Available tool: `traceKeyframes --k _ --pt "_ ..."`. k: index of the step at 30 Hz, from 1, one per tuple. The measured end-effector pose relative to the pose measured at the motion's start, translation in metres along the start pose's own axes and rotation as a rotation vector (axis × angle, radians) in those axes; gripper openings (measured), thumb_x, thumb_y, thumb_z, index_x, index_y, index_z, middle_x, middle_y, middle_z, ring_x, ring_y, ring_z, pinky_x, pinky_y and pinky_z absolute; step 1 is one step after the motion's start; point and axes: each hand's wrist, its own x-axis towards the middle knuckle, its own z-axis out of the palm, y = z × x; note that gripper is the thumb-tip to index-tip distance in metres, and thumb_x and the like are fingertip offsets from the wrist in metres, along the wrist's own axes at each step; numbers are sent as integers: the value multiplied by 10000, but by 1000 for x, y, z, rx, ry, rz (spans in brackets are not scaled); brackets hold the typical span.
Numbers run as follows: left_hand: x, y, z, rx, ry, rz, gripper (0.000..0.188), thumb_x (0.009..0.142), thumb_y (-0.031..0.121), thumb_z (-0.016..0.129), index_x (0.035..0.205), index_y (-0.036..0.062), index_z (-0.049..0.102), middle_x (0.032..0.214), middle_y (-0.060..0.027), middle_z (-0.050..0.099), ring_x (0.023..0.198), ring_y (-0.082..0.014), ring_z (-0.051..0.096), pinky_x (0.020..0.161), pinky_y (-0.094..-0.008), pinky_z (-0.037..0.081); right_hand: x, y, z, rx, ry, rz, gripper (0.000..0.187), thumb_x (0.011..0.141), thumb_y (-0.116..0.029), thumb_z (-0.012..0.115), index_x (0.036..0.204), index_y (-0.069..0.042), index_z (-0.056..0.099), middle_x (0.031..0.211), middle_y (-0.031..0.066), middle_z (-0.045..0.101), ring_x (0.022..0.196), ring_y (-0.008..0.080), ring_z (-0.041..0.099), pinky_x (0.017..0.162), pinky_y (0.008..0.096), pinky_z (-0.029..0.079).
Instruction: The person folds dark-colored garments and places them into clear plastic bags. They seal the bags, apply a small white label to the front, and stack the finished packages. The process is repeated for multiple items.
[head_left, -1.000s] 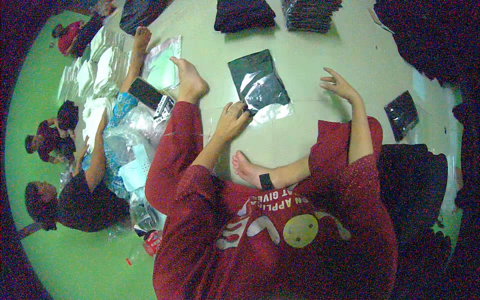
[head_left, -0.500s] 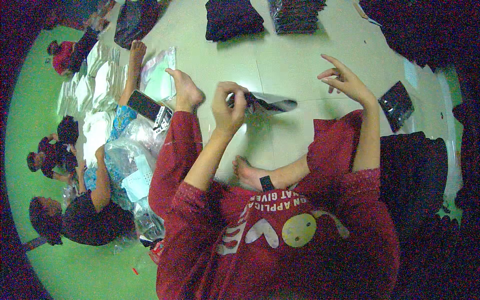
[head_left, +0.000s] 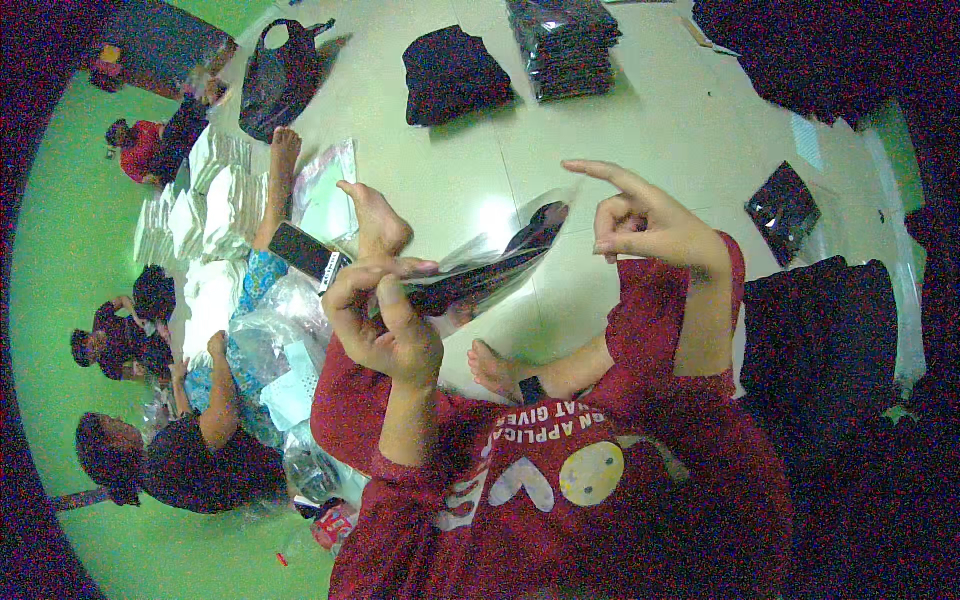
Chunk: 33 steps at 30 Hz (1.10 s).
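Note:
My left hand point(head_left: 385, 325) is closed on one end of a clear plastic bag with a dark folded garment point(head_left: 485, 275) inside. The bag slants up and to the right, above the floor between my legs. Near its far end is my right hand point(head_left: 660, 225), its index finger stretched out and the others partly bent. No object shows in that hand. Whether its fingertip touches the bag's clear edge I cannot tell.
Ahead on the floor lie a dark folded garment point(head_left: 455, 78), a stack of bagged dark garments point(head_left: 565, 50) and a black bag point(head_left: 285, 85). A bagged garment point(head_left: 783, 213) and dark cloth point(head_left: 820, 335) are at right. White piles point(head_left: 215, 290), a phone point(head_left: 300, 250) and co-workers point(head_left: 200, 450) are left.
My left hand has moved left and nearer to me, swinging the bagged garment so its side shows. My right hand has come left and lower. The view has shifted slightly.

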Motion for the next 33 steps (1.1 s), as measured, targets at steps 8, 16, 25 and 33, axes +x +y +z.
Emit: traceKeyframes --k 8,16,25,33 --pt "0 -15 -8 -81 59 54 106 835 28 448 910 13 374 720 -142 482 583 -210 534 533 -353 532 16 8 15 -5 -57 -4 611 745 -64 624 1286 -87 341 667 -5 521 599 59 495 540 181 399" --pt "3 -26 -15 -138 69 54 86 832 26 425 890 18 361 712 -146 475 539 -218 523 510 -365 529 26 12 21 -51 -36 -77 260 878 -213 507 1082 -61 452 659 -36 455 587 54 418 516 196 346" --pt "-8 -98 -27 3 75 -507 42 838 91 494 842 49 489 827 -37 536 801 -144 546 716 -233 411 55 59 15 12 160 -44 131 920 -214 428 924 -83 436 595 -74 312 471 17 255 397 170 211" --pt "-45 -157 -13 -443 122 -897 182 863 160 519 1001 52 470 949 -54 533 943 -204 544 845 -352 414 69 132 14 108 291 58 131 923 -224 420 914 -93 423 584 -65 300 444 22 234 374 180 196"
